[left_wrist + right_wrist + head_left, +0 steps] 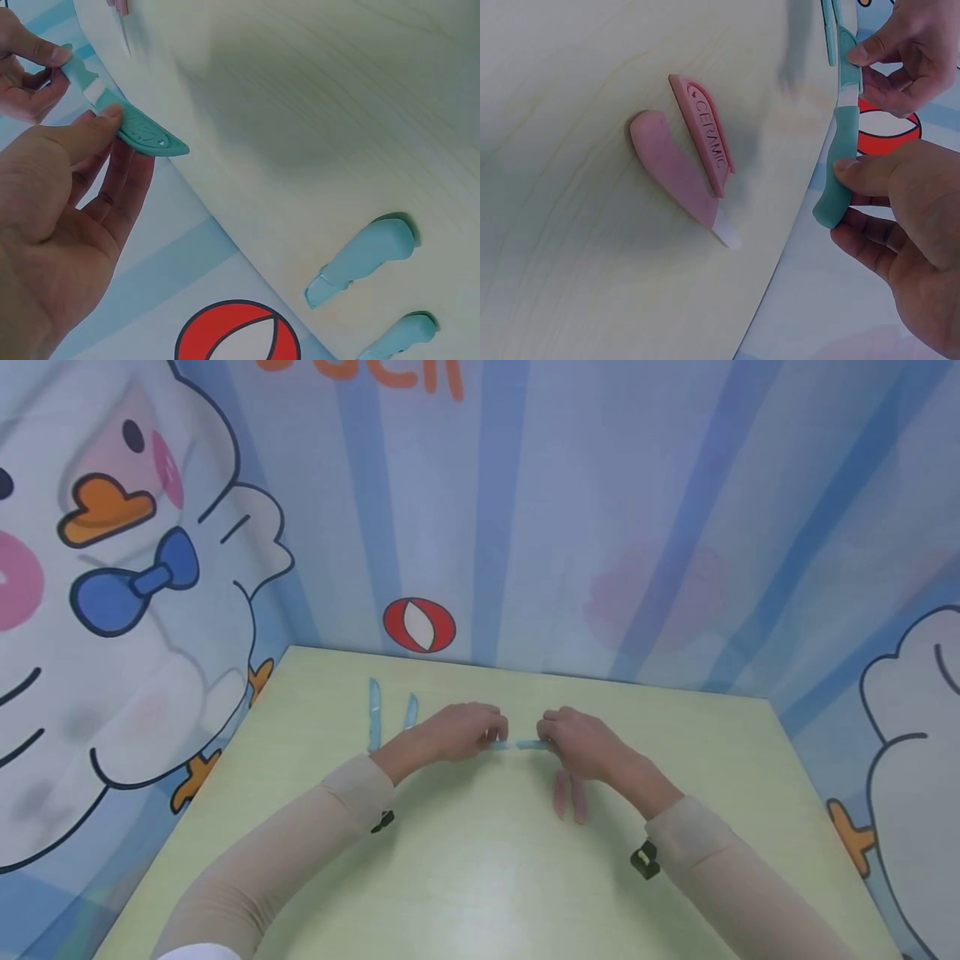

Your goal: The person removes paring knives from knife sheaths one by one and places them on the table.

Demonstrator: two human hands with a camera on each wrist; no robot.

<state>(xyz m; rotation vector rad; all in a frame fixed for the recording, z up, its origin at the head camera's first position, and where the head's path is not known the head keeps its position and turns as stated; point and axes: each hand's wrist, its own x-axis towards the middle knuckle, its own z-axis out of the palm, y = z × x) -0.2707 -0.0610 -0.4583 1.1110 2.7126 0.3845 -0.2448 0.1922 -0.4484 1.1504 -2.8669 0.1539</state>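
A teal-handled ceramic knife [838,176] is held up between both hands. My left hand [467,731] pinches its teal blade cover [139,127] between thumb and fingers. The thumb and fingers of my right hand [587,745] grip the handle. A short stretch of white blade [848,95] shows between cover and handle; the rest is hidden inside the cover. Below my right hand, a pink-handled knife [671,169] with a bare white blade lies on the table, its pink cover [704,139], marked CERAMIC, beside it.
Two more teal knives lie to the left, a longer one [375,714] and a shorter one [411,710] partly behind the left forearm. The pale table [465,877] ends at a cartoon-printed backdrop [540,527] behind and on both sides.
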